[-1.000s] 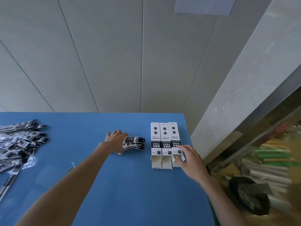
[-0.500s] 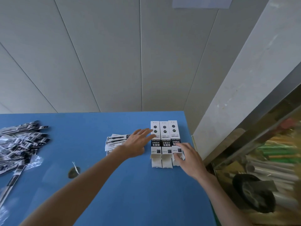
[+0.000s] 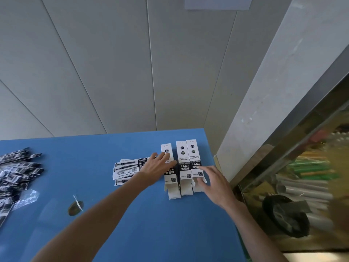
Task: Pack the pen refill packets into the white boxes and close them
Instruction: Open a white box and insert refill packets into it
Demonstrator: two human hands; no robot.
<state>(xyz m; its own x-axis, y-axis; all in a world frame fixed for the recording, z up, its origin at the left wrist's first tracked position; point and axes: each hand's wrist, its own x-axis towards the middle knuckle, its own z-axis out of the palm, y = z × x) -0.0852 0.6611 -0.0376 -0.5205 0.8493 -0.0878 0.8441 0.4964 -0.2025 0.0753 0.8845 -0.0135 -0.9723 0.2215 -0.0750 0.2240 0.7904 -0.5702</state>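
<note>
**Your hands are on the white boxes**

Closest to you, a round dark mark (image 3: 75, 208) with a scrap of white paper on it sits on the blue table (image 3: 143, 227).

A bit farther on, your right hand (image 3: 214, 183) is spread out with its fingers straight. Its fingertips touch the near end of the right box (image 3: 194, 157), by its open flap. It is not gripping anything.

Your left hand (image 3: 157, 168) lies flat with its fingers stretched out. It rests on the left box (image 3: 169, 167) and holds nothing. That box sits a little nearer to you than the other two, with a small gap beside it.

The middle box (image 3: 182, 161) lies right against the right box. All three boxes lie flat, side by side, near the right edge of the table. Their near ends are open, with the white flaps sticking out toward you.

Just left of your left hand is a small stack of refill packets (image 3: 128, 170), lying flat on the table. Your wrist covers part of it.

Far off on the left edge is a big messy pile of packets (image 3: 17, 173).

Behind the table stands a grey wall (image 3: 113, 63).
</note>
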